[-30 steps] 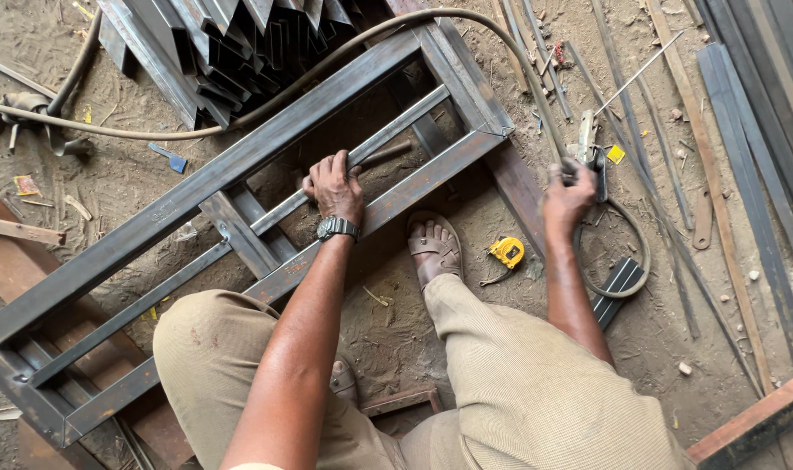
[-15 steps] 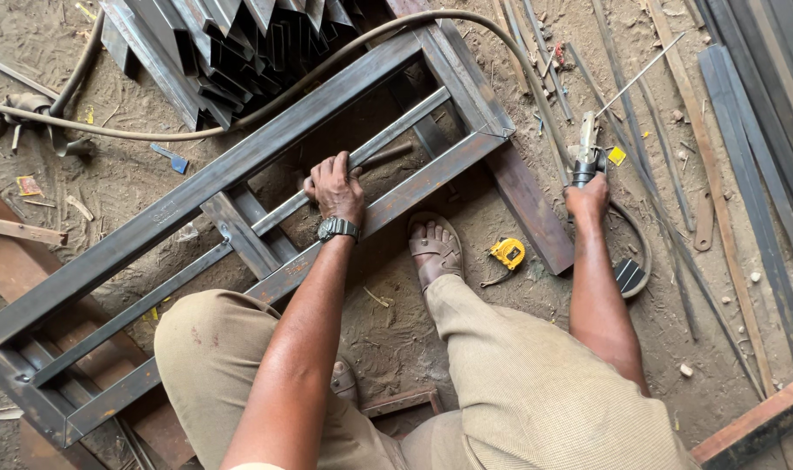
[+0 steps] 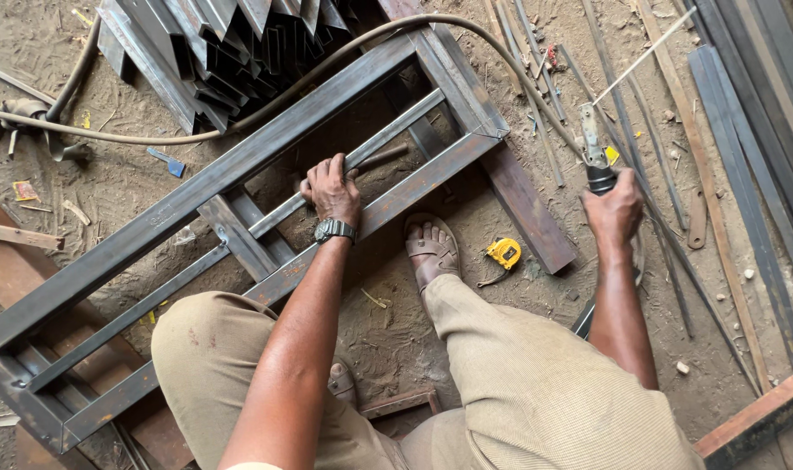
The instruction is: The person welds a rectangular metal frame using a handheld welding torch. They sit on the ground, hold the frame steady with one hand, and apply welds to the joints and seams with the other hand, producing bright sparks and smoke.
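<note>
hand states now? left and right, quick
Left hand: closed around the thin inner bar of the steel frame.
Right hand: closed on the electrode holder, rod pointing away.

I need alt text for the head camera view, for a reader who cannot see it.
Seen from above, a crouching person grips a thin bar of a grey steel frame with the left hand and holds a welding electrode holder in the right hand. A yellow tape measure lies on the dirt floor beside a sandalled foot.

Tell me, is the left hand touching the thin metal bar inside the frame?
Touching. The head view shows the left hand with its fingers curled over the thin bar of the steel frame.
</note>
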